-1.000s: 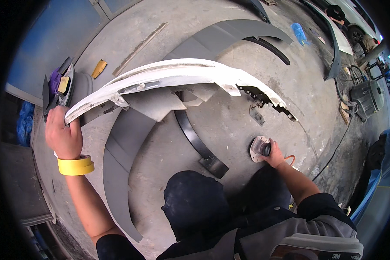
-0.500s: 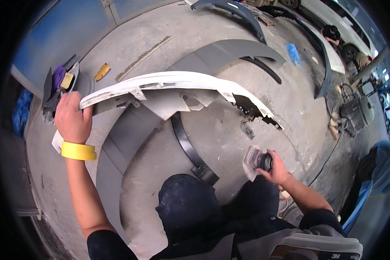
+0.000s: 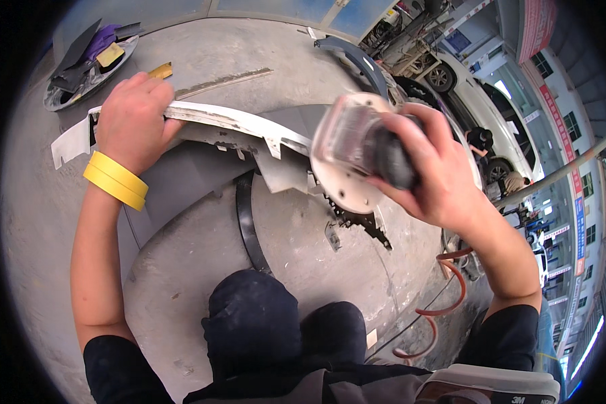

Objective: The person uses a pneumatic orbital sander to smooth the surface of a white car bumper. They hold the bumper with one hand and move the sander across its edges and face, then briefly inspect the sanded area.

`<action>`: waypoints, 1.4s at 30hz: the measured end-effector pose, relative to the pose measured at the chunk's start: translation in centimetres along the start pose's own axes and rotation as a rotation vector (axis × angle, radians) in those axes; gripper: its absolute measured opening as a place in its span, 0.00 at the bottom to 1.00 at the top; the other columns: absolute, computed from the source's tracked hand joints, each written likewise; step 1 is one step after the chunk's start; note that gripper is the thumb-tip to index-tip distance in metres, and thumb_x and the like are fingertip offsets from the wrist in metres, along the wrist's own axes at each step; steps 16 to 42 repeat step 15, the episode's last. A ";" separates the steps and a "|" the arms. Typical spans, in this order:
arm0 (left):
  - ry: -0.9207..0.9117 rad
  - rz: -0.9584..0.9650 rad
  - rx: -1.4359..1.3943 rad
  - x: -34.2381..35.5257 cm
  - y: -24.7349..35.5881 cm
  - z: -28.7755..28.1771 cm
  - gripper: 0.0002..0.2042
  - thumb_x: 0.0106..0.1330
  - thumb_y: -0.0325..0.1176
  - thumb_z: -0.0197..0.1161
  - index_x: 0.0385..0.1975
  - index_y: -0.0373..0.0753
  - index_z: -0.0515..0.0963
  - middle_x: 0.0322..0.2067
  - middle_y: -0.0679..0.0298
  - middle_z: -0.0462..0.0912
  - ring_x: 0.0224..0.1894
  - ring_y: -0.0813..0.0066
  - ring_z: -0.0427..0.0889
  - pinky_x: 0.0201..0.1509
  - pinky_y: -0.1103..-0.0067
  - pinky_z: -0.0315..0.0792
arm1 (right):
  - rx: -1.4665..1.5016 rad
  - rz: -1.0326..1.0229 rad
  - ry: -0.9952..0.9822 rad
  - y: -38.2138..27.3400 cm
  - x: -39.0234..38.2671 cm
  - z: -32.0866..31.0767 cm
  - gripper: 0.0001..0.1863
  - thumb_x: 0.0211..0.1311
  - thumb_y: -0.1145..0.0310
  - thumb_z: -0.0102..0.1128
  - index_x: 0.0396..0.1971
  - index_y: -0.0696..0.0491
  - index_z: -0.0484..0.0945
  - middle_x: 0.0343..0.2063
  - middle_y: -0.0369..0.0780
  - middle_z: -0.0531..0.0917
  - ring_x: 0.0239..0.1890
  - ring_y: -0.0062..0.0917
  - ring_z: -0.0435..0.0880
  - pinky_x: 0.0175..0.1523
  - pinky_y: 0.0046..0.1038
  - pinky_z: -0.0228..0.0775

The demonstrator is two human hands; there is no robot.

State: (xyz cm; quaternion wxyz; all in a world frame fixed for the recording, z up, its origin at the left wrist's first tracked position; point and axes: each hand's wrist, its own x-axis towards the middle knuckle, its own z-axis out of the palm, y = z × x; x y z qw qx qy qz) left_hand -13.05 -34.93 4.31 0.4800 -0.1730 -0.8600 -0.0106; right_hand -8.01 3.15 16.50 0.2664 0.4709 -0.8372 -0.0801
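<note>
My left hand (image 3: 131, 121), with a yellow roll of tape (image 3: 114, 180) round the wrist, is closed over the left part of a long, curved white car body panel (image 3: 229, 118). The panel has torn, dark edges on its right part. In my right hand (image 3: 441, 168) is an orbital sander (image 3: 397, 151) with a dark round body. Its pale pad, pierced with holes, is tilted toward me in front of the panel and hides part of it; I cannot tell whether they touch. The sander is somewhat blurred.
Grey curved panels (image 3: 182, 175) and a black strip (image 3: 247, 222) lie on the concrete floor. An orange coiled hose (image 3: 451, 296) hangs at the right. A tray of scraps (image 3: 91, 94) is at far left. White cars (image 3: 498, 114) and a crouching person (image 3: 479, 139) are at far right.
My right hand has raised the sander from beside my knee up to the panel. The view has shifted, and my left hand still grips the panel.
</note>
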 end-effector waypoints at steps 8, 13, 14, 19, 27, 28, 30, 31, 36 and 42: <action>0.015 0.009 -0.032 -1.5 -0.6 -0.1 0.16 0.43 0.34 0.76 0.25 0.40 0.74 0.28 0.62 0.80 0.38 0.59 0.79 0.44 0.67 0.75 | 0.010 -0.169 -0.176 -2.9 7.4 1.0 0.41 0.47 0.63 0.78 0.65 0.46 0.71 0.53 0.52 0.74 0.38 0.45 0.86 0.37 0.39 0.83; -0.013 -0.001 -0.067 -1.7 -0.7 -0.1 0.14 0.44 0.31 0.72 0.28 0.37 0.75 0.32 0.57 0.80 0.45 0.53 0.79 0.49 0.64 0.74 | -0.026 -0.238 -0.214 -3.0 8.5 0.8 0.39 0.49 0.62 0.78 0.64 0.48 0.73 0.54 0.53 0.74 0.36 0.45 0.87 0.36 0.38 0.84; -0.055 -0.027 -0.083 -1.9 -1.0 -0.2 0.14 0.44 0.30 0.70 0.30 0.36 0.75 0.34 0.54 0.80 0.47 0.49 0.79 0.52 0.62 0.74 | -0.034 -0.181 -0.263 -3.0 8.4 0.7 0.40 0.48 0.62 0.78 0.65 0.46 0.73 0.55 0.52 0.74 0.38 0.45 0.88 0.37 0.38 0.85; -0.131 -0.052 -0.048 -2.1 -1.2 -0.3 0.15 0.44 0.31 0.71 0.32 0.36 0.76 0.36 0.54 0.81 0.50 0.50 0.80 0.54 0.63 0.75 | -0.032 -0.199 -0.246 -2.8 8.6 0.7 0.42 0.49 0.62 0.78 0.67 0.45 0.70 0.58 0.53 0.73 0.40 0.47 0.89 0.38 0.37 0.86; -0.131 -0.052 -0.048 -2.1 -1.2 -0.3 0.15 0.44 0.31 0.71 0.32 0.36 0.76 0.36 0.54 0.81 0.50 0.50 0.80 0.54 0.63 0.75 | -0.032 -0.199 -0.246 -2.8 8.6 0.7 0.42 0.49 0.62 0.78 0.67 0.45 0.70 0.58 0.53 0.73 0.40 0.47 0.89 0.38 0.37 0.86; -0.131 -0.052 -0.048 -2.1 -1.2 -0.3 0.15 0.44 0.31 0.71 0.32 0.36 0.76 0.36 0.54 0.81 0.50 0.50 0.80 0.54 0.63 0.75 | -0.032 -0.199 -0.246 -2.8 8.6 0.7 0.42 0.49 0.62 0.78 0.67 0.45 0.70 0.58 0.53 0.73 0.40 0.47 0.89 0.38 0.37 0.86; -0.131 -0.052 -0.048 -2.1 -1.2 -0.3 0.15 0.44 0.31 0.71 0.32 0.36 0.76 0.36 0.54 0.81 0.50 0.50 0.80 0.54 0.63 0.75 | -0.032 -0.199 -0.246 -2.8 8.6 0.7 0.42 0.49 0.62 0.78 0.67 0.45 0.70 0.58 0.53 0.73 0.40 0.47 0.89 0.38 0.37 0.86; -0.131 -0.052 -0.048 -2.1 -1.2 -0.3 0.15 0.44 0.31 0.71 0.32 0.36 0.76 0.36 0.54 0.81 0.50 0.50 0.80 0.54 0.63 0.75 | -0.032 -0.199 -0.246 -2.8 8.6 0.7 0.42 0.49 0.62 0.78 0.67 0.45 0.70 0.58 0.53 0.73 0.40 0.47 0.89 0.38 0.37 0.86; -0.131 -0.052 -0.048 -2.1 -1.2 -0.3 0.15 0.44 0.31 0.71 0.32 0.36 0.76 0.36 0.54 0.81 0.50 0.50 0.80 0.54 0.63 0.75 | -0.032 -0.199 -0.246 -2.8 8.6 0.7 0.42 0.49 0.62 0.78 0.67 0.45 0.70 0.58 0.53 0.73 0.40 0.47 0.89 0.38 0.37 0.86; -0.131 -0.052 -0.048 -2.1 -1.2 -0.3 0.15 0.44 0.31 0.71 0.32 0.36 0.76 0.36 0.54 0.81 0.50 0.50 0.80 0.54 0.63 0.75 | -0.032 -0.199 -0.246 -2.8 8.6 0.7 0.42 0.49 0.62 0.78 0.67 0.45 0.70 0.58 0.53 0.73 0.40 0.47 0.89 0.38 0.37 0.86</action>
